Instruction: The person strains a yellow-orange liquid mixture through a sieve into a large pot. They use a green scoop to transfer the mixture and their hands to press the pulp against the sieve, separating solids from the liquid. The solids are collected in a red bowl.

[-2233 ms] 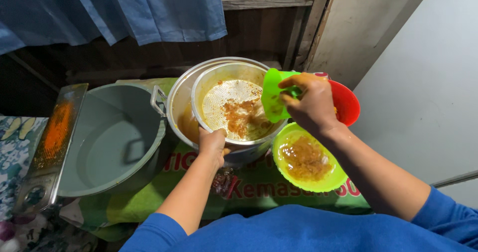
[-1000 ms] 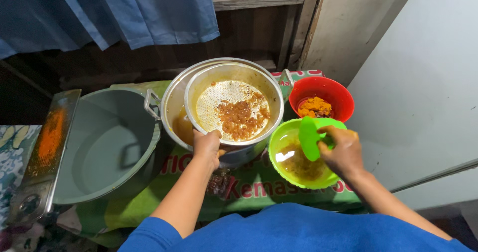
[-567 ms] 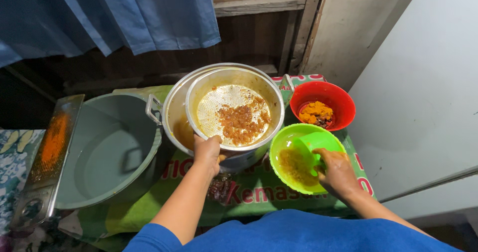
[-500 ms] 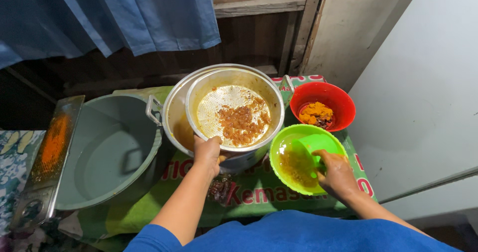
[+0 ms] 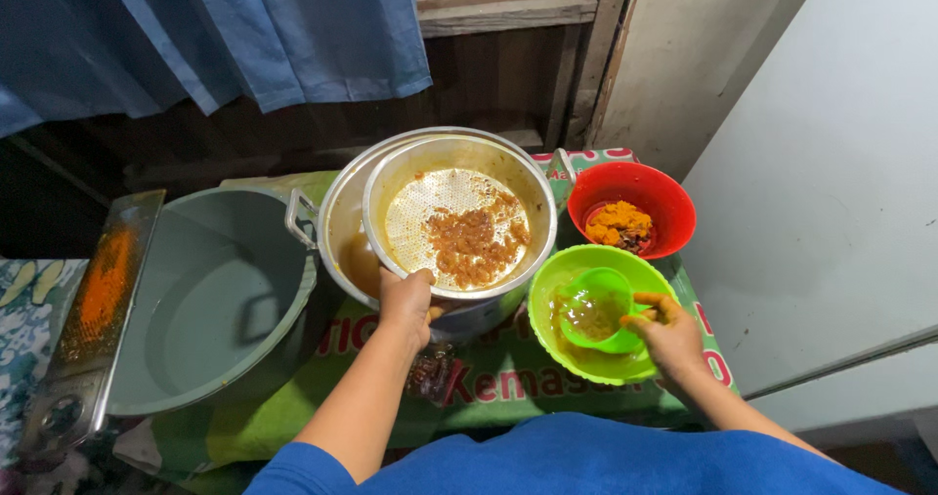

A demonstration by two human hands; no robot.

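Observation:
My left hand grips the near rim of a metal strainer that rests tilted inside a steel pot; brown-orange pulp lies on the strainer's perforated bottom. My right hand holds a small green scoop by its handle, dipped in the brownish liquid of a green bowl just right of the pot.
A red bowl with orange pulp stands behind the green bowl. A large grey bucket sits left of the pot, and a metal grater stained orange lies further left. Everything rests on a green printed sheet. A white wall is at the right.
My right hand brought the green scoop from above the strainer down into the green bowl. The liquid poured into the strainer has drained, leaving the pulp. My left hand kept its hold.

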